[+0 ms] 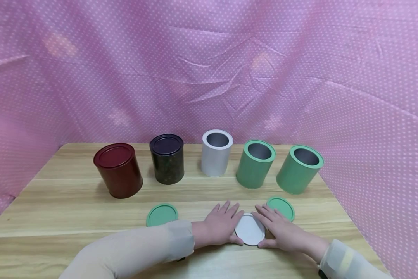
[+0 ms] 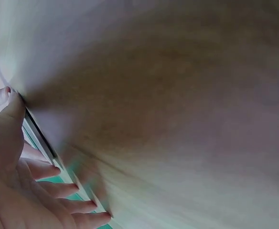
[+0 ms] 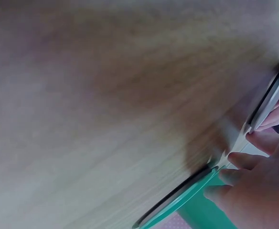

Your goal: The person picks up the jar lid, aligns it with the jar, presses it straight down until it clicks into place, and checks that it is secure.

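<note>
Head view alone: five tins (image 1: 216,152).

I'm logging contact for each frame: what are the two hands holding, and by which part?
The white lid, flat on the table, held at its rim: left hand on its left edge, right hand on its right edge.

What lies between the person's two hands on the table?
The white lid lies flat between the left hand and right hand, both touching its edge; the head view shows this.
</note>
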Motion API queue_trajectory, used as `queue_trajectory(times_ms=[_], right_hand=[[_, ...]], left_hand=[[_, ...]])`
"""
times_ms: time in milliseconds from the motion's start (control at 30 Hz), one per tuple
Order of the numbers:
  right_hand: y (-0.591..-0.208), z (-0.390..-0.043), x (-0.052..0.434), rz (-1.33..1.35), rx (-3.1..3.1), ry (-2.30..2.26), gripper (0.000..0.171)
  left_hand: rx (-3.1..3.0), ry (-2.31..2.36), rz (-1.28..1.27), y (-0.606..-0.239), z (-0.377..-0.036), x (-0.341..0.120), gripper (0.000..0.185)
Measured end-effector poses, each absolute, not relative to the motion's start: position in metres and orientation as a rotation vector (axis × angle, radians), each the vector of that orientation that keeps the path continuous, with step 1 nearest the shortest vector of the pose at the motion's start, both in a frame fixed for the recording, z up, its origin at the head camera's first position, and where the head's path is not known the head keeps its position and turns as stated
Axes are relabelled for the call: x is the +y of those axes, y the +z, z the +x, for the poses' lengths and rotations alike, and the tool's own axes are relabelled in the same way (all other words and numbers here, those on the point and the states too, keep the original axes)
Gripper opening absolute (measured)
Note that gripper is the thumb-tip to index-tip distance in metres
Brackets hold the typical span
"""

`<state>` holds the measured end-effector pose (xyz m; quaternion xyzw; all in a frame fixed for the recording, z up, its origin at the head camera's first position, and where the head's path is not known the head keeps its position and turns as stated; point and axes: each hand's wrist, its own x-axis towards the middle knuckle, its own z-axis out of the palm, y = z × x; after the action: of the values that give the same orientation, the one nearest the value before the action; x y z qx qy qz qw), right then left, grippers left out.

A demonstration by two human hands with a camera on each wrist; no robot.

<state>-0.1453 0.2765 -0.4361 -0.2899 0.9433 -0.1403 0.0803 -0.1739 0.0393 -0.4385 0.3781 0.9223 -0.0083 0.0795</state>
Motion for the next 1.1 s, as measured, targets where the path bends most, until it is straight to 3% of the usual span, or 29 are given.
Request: queue_trajectory(times_ms=[1100], right_hand=[[-0.437, -0.152, 0.269, -0.931, 2.803, -0.546, 0.085]], left_hand=[[2.783, -0.032, 1.163, -0.430, -0.185, 0.039, 0.086]])
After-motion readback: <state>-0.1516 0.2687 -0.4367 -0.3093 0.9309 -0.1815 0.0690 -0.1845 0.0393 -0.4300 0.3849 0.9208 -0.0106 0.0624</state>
